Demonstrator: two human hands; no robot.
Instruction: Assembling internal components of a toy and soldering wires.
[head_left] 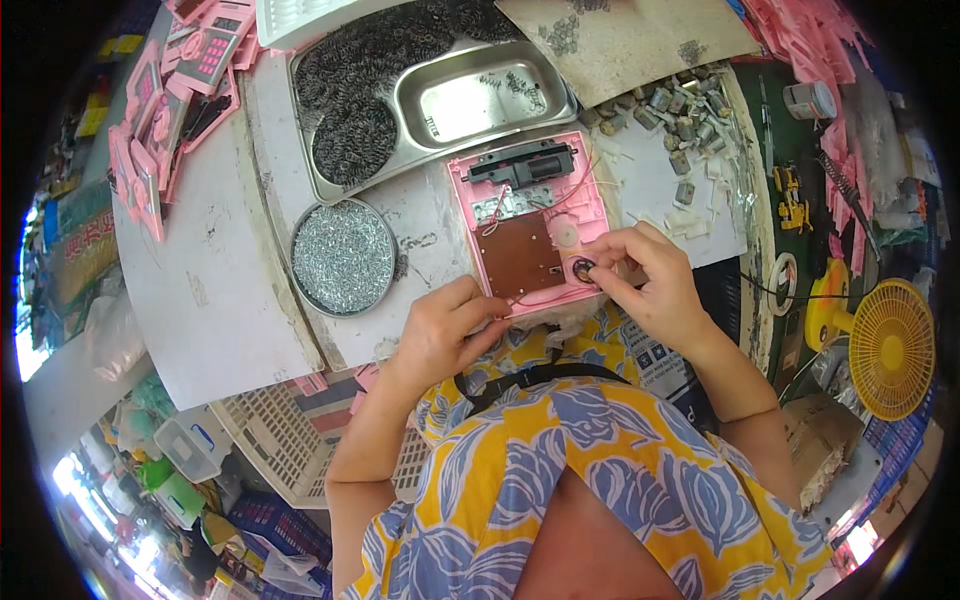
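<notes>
A pink plastic casing (592,203) lies open in front of me at the table's near edge. Inside it sit a brown circuit board (522,258), a black mechanism (523,165), a metal plate and thin red and white wires. My left hand (450,325) is closed at the casing's near left corner, thumb and fingers pinching its edge. At the near right corner, the thumb and forefinger of my right hand (650,280) are on a small round black part (583,268), perhaps a speaker. A pale round disc (566,232) sits just beyond that part.
Left of the casing stands a round dish (343,257) of small screws. Behind it is a metal tray (410,165) with black springs. Small metal motors (680,125) and white pieces lie right. Pink casings (150,130) pile far left; a yellow fan (890,348) stands right.
</notes>
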